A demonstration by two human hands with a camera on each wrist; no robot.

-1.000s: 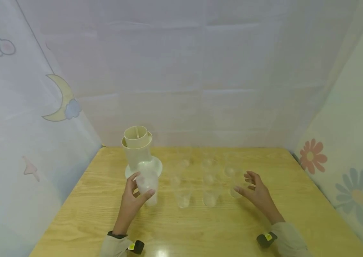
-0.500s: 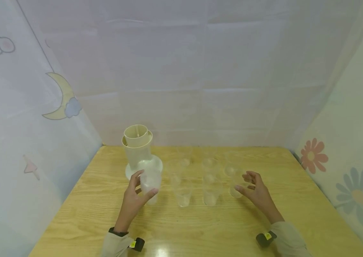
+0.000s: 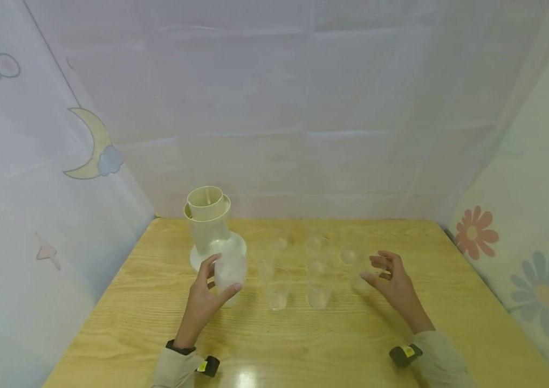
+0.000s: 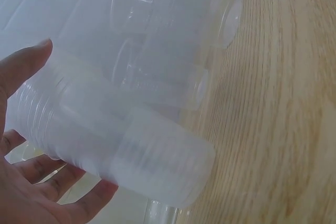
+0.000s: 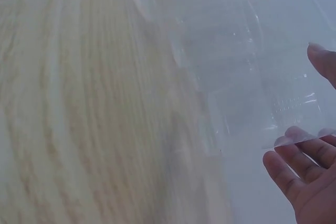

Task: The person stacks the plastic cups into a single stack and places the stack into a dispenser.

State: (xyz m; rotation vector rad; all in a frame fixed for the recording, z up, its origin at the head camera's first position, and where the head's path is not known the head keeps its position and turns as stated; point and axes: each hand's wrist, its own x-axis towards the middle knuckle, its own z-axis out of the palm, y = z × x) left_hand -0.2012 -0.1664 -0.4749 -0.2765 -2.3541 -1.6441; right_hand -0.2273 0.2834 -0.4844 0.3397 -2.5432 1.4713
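Note:
My left hand [image 3: 203, 302] grips a stack of nested clear plastic cups [image 3: 231, 269], fingers on one side and thumb on the other. In the left wrist view the stack [image 4: 157, 156] lies tilted across the hand, its many rims near the thumb. On the right, my right hand [image 3: 396, 285] holds a single clear plastic cup [image 3: 362, 277] between thumb and fingers. Through that cup's thin wall the fingertips [image 5: 296, 134] show in the right wrist view. Several more clear cups stand between the hands, among them a front-left cup [image 3: 278, 299] and a front-right cup [image 3: 319, 296].
Behind the left hand stands a cream-white double cylinder [image 3: 208, 229] with an open top, on a round white base [image 3: 196, 260]. All of it is on a wooden table [image 3: 274, 350]. Printed cloth walls [image 3: 274, 134] close off the back and both sides.
The left hand has shifted slightly right with the stack of cups. The right hand has moved a little to the right, and the cup between its fingers has shifted with it.

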